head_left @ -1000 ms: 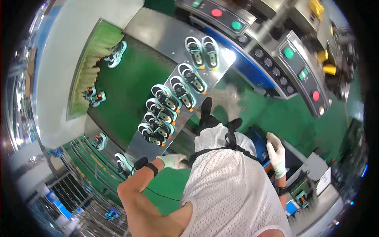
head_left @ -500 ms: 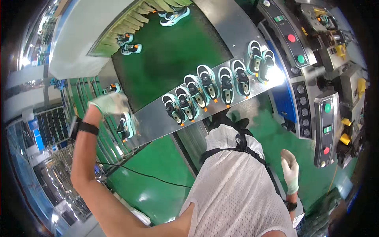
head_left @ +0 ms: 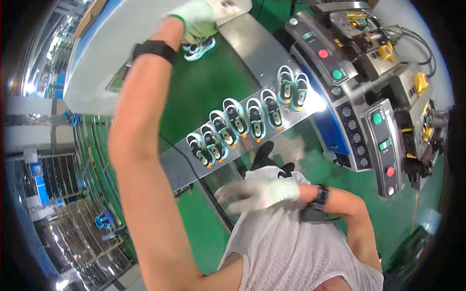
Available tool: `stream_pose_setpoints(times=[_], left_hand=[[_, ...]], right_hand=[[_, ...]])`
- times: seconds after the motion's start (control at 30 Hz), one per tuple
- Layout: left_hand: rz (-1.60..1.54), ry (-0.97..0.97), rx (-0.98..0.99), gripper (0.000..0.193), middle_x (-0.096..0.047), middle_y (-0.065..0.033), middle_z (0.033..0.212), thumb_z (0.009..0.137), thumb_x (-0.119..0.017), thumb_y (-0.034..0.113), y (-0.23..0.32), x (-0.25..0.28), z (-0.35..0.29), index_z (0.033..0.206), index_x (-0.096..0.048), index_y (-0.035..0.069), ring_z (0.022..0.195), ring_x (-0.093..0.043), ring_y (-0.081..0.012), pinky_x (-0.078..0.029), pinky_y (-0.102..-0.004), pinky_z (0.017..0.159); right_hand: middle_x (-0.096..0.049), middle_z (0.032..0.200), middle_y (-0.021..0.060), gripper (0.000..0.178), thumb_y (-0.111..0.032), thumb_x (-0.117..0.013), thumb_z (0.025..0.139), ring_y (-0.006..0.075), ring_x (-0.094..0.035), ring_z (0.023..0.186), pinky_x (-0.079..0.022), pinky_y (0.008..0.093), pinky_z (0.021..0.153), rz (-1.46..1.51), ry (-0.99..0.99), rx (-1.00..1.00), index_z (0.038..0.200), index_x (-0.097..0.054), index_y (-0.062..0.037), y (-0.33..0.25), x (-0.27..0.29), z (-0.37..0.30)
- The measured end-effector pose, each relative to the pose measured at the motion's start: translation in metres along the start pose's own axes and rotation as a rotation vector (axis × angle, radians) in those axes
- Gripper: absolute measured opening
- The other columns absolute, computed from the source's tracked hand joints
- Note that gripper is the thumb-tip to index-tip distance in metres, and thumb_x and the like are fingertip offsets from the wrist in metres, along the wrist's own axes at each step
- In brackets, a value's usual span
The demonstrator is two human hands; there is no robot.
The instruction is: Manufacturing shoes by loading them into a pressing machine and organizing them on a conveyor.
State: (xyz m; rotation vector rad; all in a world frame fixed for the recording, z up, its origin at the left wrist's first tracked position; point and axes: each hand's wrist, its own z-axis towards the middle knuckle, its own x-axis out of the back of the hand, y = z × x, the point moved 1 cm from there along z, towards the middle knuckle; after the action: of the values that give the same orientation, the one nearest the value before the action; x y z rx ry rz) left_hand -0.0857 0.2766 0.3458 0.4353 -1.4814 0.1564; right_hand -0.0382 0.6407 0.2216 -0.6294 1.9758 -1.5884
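My left hand (head_left: 194,13), in a white glove, reaches far forward to the top of the view, beside the corner of a white housing. Its fingertips blend into a pale shape there, so what they hold, if anything, is unclear. In front of my torso my right hand (head_left: 257,195), also gloved, has its fingers stretched to the left and apart, with nothing in it. Beyond it, a row of black, white and mint shoes (head_left: 236,117) with orange tabs lies along a metal ledge (head_left: 182,177). Two more shoes (head_left: 286,85) stand at the right end.
Further shoes (head_left: 200,49) lie on the green surface (head_left: 194,92) under the white housing (head_left: 104,68). To the right are machines with a button panel (head_left: 386,145) and a blue cabinet (head_left: 323,128). A dark cable (head_left: 187,162) crosses the ledge. Racks stand left.
My left hand has swung from the ledge's left end up to the far top; the forearm now covers that area. My right hand has come in from the right to my torso. The view has shifted.
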Motion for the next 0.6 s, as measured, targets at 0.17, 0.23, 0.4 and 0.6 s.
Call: stream_pose_setpoints(times=[0.17, 0.23, 0.4, 0.6], left_hand=[[-0.048, -0.032, 0.075, 0.059, -0.060, -0.0173, 0.126, 0.087, -0.053, 0.049, 0.040, -0.047, 0.042, 0.126, -0.059, 0.006, 0.121, -0.054, -0.0333, -0.041, -0.0388, 0.104], [-0.138, -0.068, 0.025, 0.060, -0.056, -0.0175, 0.132, 0.088, -0.053, 0.048, 0.051, -0.042, 0.048, 0.130, -0.056, 0.006, 0.124, -0.052, -0.0329, -0.040, -0.0392, 0.105], [-0.025, 0.025, -0.060, 0.054, -0.061, -0.0185, 0.124, 0.090, -0.053, 0.046, 0.061, 0.008, 0.072, 0.126, -0.059, 0.007, 0.115, -0.057, -0.0338, -0.043, -0.0386, 0.101], [0.025, -0.071, -0.129, 0.055, -0.056, -0.0158, 0.132, 0.090, -0.051, 0.042, 0.092, 0.038, 0.079, 0.131, -0.055, 0.005, 0.123, -0.053, -0.0325, -0.042, -0.0399, 0.104]], right_hand=[[-0.068, 0.106, 0.0145, 0.043, -0.039, -0.063, 0.085, 0.0289, -0.065, 0.096, -0.050, 0.0362, 0.084, -0.392, -0.467, -0.029, 0.106, -0.065, -0.0019, 0.042, -0.056, 0.052], [-0.068, 0.104, 0.0148, 0.046, -0.040, -0.065, 0.083, 0.0281, -0.065, 0.095, -0.050, 0.0358, 0.084, -0.338, -0.620, -0.025, 0.109, -0.065, -0.0014, 0.045, -0.059, 0.048], [-0.069, 0.095, 0.0123, 0.030, -0.026, -0.057, 0.090, 0.0163, -0.063, 0.093, -0.049, 0.0349, 0.083, 0.207, -0.776, 0.226, 0.108, -0.064, -0.0020, 0.001, -0.081, 0.044], [-0.069, 0.093, 0.0202, 0.033, -0.027, -0.057, 0.087, 0.0315, -0.065, 0.087, -0.049, 0.0420, 0.079, -0.591, -0.688, 0.073, 0.100, -0.069, 0.0011, 0.071, -0.064, 0.043]])
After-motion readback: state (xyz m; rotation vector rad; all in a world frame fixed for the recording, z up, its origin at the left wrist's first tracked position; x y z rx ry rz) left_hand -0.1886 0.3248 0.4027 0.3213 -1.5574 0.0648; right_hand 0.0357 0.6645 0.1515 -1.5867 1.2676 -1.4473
